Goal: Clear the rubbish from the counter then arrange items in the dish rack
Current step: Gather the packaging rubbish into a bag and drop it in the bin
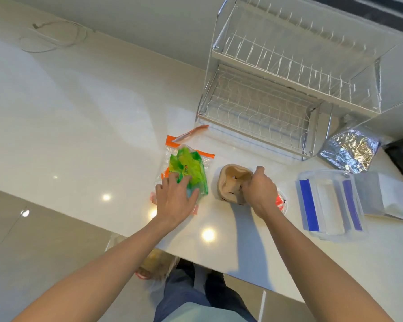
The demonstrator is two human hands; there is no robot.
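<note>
Both hands were down on the white worktop (pixel 79 117). Left hand (pixel 176 201) was spread pretty wide, fingers pressing on a crumpled green plastic wrapper (pixel 190 169) that sat on top of a clear zip bag with an orange seal strip (pixel 189 148). It looked more like pinning the wrapper than properly gripping it. Right hand (pixel 261 189) was curled in, fingers pinching the edge of a crumpled brown paper bag (pixel 232 180) that stood just right of the green wrapper. Something round with orange-red on it (pixel 282 201) peeked out from behind the right wrist; couldn't tell what it was.

Two-tier wire dish rack (pixel 289 73) stood at the back right, nothing on either tier as far as I could see. A crinkled silver foil pouch (pixel 350 151) lay by the rack's right foot. In front of that was a clear plastic container with blue strips (pixel 328 205), touching some white paper or packaging (pixel 391 198) on its right. A white cable (pixel 54 36) was coiled way off at the far left of the worktop.
</note>
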